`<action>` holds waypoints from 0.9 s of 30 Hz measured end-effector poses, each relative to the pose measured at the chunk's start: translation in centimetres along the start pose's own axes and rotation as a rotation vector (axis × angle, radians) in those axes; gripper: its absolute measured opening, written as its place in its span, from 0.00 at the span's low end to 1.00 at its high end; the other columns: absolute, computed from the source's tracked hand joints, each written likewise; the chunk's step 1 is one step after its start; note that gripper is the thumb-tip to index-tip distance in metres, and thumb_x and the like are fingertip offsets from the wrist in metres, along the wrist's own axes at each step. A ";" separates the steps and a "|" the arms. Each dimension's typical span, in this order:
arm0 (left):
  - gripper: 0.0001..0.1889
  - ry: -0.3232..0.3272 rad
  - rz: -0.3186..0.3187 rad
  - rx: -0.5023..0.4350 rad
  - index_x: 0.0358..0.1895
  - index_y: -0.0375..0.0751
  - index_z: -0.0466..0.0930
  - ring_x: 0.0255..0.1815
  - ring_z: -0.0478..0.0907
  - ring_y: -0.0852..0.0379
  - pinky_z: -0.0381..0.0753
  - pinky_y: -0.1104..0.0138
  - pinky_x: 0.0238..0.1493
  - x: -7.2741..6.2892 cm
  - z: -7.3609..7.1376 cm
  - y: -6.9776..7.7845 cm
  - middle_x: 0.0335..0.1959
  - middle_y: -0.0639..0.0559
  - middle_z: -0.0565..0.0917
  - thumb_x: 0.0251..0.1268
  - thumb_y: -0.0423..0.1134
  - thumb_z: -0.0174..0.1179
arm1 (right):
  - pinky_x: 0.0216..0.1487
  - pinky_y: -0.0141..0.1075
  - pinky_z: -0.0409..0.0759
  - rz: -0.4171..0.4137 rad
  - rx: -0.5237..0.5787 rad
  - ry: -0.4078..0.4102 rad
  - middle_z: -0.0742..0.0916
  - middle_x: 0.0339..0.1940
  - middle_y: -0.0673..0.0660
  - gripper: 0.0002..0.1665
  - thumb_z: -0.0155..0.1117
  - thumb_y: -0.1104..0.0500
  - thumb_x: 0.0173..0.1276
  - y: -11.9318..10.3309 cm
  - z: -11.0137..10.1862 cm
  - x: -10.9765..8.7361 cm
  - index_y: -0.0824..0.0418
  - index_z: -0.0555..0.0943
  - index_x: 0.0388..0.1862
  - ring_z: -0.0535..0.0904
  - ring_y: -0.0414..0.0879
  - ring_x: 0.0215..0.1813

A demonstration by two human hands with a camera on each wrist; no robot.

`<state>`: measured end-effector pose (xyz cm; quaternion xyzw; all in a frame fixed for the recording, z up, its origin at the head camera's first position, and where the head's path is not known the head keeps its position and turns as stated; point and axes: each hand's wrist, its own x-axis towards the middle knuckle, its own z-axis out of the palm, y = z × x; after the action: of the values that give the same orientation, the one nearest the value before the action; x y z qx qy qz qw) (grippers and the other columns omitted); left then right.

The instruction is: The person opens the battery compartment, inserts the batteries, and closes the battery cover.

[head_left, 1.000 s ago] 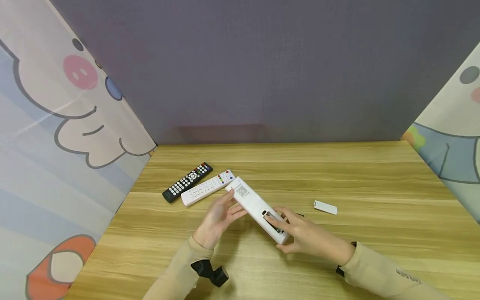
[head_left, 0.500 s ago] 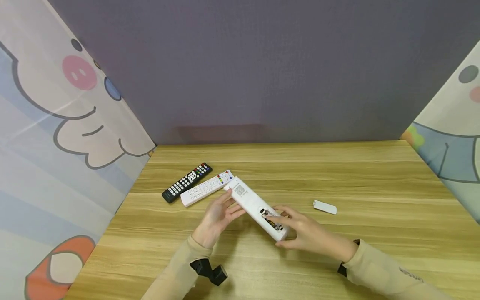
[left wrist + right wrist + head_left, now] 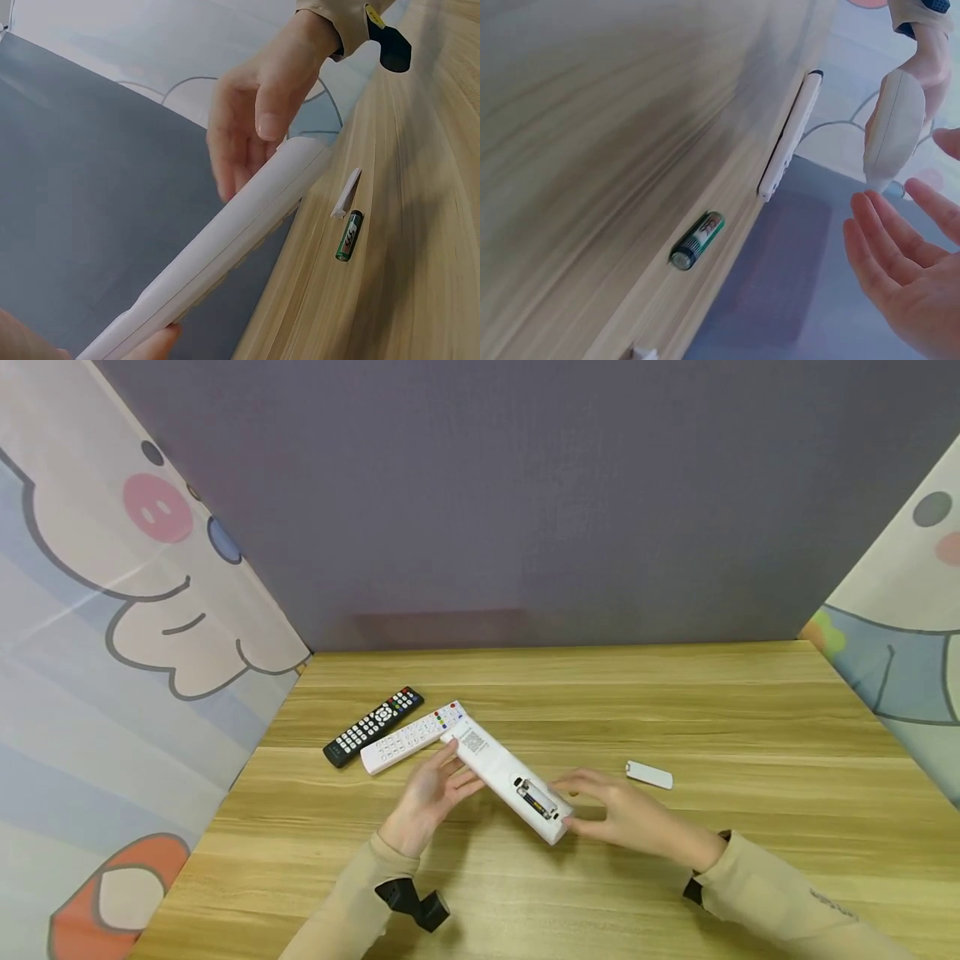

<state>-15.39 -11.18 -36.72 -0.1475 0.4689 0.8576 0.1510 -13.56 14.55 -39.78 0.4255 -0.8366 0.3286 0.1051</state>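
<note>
My left hand (image 3: 426,797) holds a white remote control (image 3: 495,767) by its far end, back side up and tilted above the table. Its battery compartment (image 3: 537,798) is uncovered, with a dark battery with a yellowish band visible inside. Beside the near end hovers my right hand (image 3: 630,818), fingers spread and nothing gripped; whether the thumb touches the remote I cannot tell. On the table lies a loose green-and-black battery (image 3: 349,235), mostly hidden behind the right hand in the head view. The small white battery cover (image 3: 649,774) rests further right.
A black remote control (image 3: 373,727) and another white remote control (image 3: 412,737) lie side by side at the left of the wooden table (image 3: 750,760). A grey panel (image 3: 555,510) rises behind the table, and printed cloth hangs at both sides.
My right hand's index finger has come off the battery compartment, and the hand has drawn back slightly to the right. The remote has shifted slightly left, its compartment now in plain sight.
</note>
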 end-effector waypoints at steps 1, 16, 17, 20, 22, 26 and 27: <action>0.13 0.007 0.005 -0.002 0.52 0.36 0.62 0.34 0.78 0.49 0.75 0.53 0.50 0.0 0.0 0.0 0.41 0.42 0.71 0.68 0.36 0.41 | 0.47 0.42 0.79 0.009 -0.002 -0.002 0.81 0.46 0.53 0.23 0.67 0.57 0.52 0.1 -0.1 0.0 0.61 0.77 0.49 0.77 0.48 0.47; 0.13 0.036 0.015 0.006 0.52 0.36 0.63 0.33 0.78 0.50 0.77 0.54 0.48 0.1 -0.6 0.3 0.41 0.42 0.71 0.68 0.37 0.42 | 0.39 0.36 0.80 0.243 0.047 -0.093 0.83 0.38 0.53 0.14 0.62 0.64 0.56 2.4 -0.6 -0.3 0.63 0.79 0.43 0.78 0.43 0.38; 0.12 0.034 0.013 0.005 0.51 0.36 0.63 0.33 0.78 0.50 0.77 0.55 0.48 0.1 -0.6 0.3 0.41 0.42 0.71 0.68 0.37 0.42 | 0.39 0.36 0.80 0.264 0.061 -0.097 0.83 0.38 0.53 0.13 0.62 0.64 0.57 2.5 -0.6 -0.4 0.63 0.79 0.43 0.78 0.42 0.37; 0.11 0.026 0.011 0.003 0.50 0.37 0.63 0.33 0.78 0.50 0.78 0.55 0.47 0.0 -0.8 0.3 0.42 0.42 0.71 0.68 0.37 0.42 | 0.36 0.34 0.81 0.304 0.093 -0.106 0.83 0.36 0.54 0.13 0.61 0.65 0.57 3.0 -0.6 -0.5 0.64 0.79 0.42 0.77 0.39 0.35; 0.11 0.022 0.010 -0.002 0.50 0.38 0.64 0.33 0.78 0.50 0.78 0.56 0.46 -0.1 -0.9 0.3 0.43 0.41 0.71 0.68 0.37 0.42 | 0.36 0.33 0.80 0.317 0.109 -0.116 0.84 0.36 0.54 0.13 0.60 0.66 0.57 3.3 -0.6 -0.6 0.65 0.79 0.42 0.77 0.38 0.35; 0.10 0.013 0.010 -0.014 0.49 0.38 0.65 0.33 0.79 0.50 0.78 0.56 0.46 -0.2 -1.0 0.3 0.43 0.41 0.71 0.68 0.37 0.43 | 0.36 0.33 0.80 0.351 0.132 -0.133 0.83 0.36 0.56 0.13 0.60 0.68 0.57 3.9 -0.7 -0.6 0.66 0.79 0.42 0.77 0.41 0.35; 0.10 0.013 0.010 -0.017 0.49 0.38 0.65 0.33 0.79 0.50 0.78 0.56 0.46 -0.2 -1.1 0.3 0.43 0.41 0.71 0.68 0.37 0.43 | 0.36 0.33 0.80 0.361 0.134 -0.135 0.83 0.36 0.56 0.13 0.60 0.68 0.56 4.0 -0.7 -0.6 0.66 0.79 0.42 0.78 0.42 0.35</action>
<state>-15.26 -12.26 -36.96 -0.1521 0.4634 0.8614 0.1421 -16.36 17.03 -41.35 0.2959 -0.8807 0.3678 -0.0401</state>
